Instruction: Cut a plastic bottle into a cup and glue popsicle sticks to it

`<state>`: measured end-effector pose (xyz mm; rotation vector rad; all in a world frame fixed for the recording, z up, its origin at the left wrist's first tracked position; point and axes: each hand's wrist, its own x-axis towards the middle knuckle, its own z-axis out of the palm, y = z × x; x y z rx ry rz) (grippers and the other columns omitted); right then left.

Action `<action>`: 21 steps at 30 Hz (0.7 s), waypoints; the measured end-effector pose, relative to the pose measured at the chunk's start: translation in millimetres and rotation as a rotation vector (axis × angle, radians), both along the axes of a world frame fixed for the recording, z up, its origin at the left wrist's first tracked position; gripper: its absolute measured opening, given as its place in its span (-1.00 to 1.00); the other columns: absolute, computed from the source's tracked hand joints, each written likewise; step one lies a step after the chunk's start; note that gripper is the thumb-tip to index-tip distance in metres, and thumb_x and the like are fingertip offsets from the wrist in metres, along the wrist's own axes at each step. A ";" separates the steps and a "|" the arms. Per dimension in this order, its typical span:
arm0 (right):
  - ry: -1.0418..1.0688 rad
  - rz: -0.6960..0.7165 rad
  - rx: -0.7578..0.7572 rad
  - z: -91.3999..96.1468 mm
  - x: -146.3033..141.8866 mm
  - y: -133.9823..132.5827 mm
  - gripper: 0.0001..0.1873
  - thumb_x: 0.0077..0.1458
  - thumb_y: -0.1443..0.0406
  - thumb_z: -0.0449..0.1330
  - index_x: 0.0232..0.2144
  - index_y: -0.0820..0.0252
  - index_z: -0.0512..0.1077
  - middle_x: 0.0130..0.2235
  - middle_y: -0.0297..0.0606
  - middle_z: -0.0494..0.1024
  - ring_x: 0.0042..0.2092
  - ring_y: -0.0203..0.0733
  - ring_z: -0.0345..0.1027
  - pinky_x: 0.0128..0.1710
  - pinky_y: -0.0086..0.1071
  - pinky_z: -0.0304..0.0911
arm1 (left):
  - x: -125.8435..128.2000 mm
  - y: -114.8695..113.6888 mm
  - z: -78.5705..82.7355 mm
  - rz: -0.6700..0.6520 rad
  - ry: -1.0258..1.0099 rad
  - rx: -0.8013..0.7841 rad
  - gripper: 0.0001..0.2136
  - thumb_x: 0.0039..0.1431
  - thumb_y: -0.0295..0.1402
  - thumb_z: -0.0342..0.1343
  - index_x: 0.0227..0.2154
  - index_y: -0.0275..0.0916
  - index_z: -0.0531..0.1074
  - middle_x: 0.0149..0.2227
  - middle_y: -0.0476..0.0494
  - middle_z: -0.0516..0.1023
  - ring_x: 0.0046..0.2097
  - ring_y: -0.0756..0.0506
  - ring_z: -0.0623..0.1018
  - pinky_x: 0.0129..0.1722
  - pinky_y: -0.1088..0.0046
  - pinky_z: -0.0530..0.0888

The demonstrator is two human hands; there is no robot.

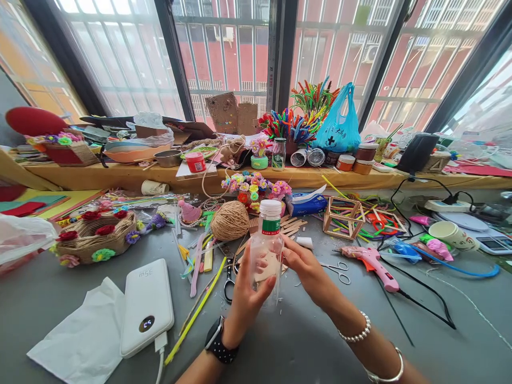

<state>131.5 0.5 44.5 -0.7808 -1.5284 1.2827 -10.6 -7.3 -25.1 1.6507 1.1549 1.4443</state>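
A clear plastic bottle [267, 256] with a white cap and a green label round its neck stands upright between my hands, above the grey table. Wrapped round its left side is my left hand [248, 282], thumb across the front. My right hand [306, 265] touches the upper right side with its fingertips, just below the label. Behind the bottle lie a ball of brown twine [230, 220] and loose wooden craft sticks [294, 228]. Black-handled scissors [229, 285] lie left of my left hand, and small metal scissors [338, 271] beyond my right hand.
A pink glue gun [374, 262] with a black cord lies to the right. On the left are a white power bank [148, 306], a paper tissue [86, 336] and a twine-wrapped basket [98, 240]. A wooden stick frame [344, 218] stands behind. Craft supplies crowd the window ledge [236, 178].
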 end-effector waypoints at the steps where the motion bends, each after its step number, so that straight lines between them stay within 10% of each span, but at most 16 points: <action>1: -0.010 -0.022 0.009 -2.1 -0.7 0.5 -0.58 0.13 0.21 -0.07 0.05 0.12 0.21 0.02 -0.29 0.35 0.07 -0.16 0.15 0.10 -0.19 -0.04 | 0.2 -0.1 0.6 0.000 0.010 0.010 -0.34 0.03 -0.22 0.04 0.16 -0.15 -0.12 -0.04 -0.22 0.33 -0.19 -0.10 0.42 -0.14 0.24 0.35; 15: 0.194 -0.082 -0.118 -6.5 -13.3 -7.2 -0.57 0.13 0.06 -0.09 0.01 0.02 0.20 0.07 -0.30 0.28 0.07 -0.19 0.16 0.08 -0.26 0.02 | 1.0 -2.1 4.4 0.026 0.052 0.123 -0.33 0.00 -0.15 0.05 0.15 -0.18 -0.09 -0.01 -0.27 0.32 0.00 -0.24 0.34 -0.05 0.13 0.30; 21: 0.157 -0.078 -0.115 -9.6 -11.7 -7.6 -0.53 0.13 0.08 -0.07 0.09 -0.01 0.11 0.18 -0.38 0.09 0.21 -0.23 -0.16 0.18 -0.26 -0.20 | 2.2 -2.2 7.1 -0.011 -0.031 0.090 -0.35 0.02 -0.17 0.04 0.15 -0.15 -0.10 0.01 -0.26 0.30 -0.06 -0.20 0.39 -0.09 0.17 0.34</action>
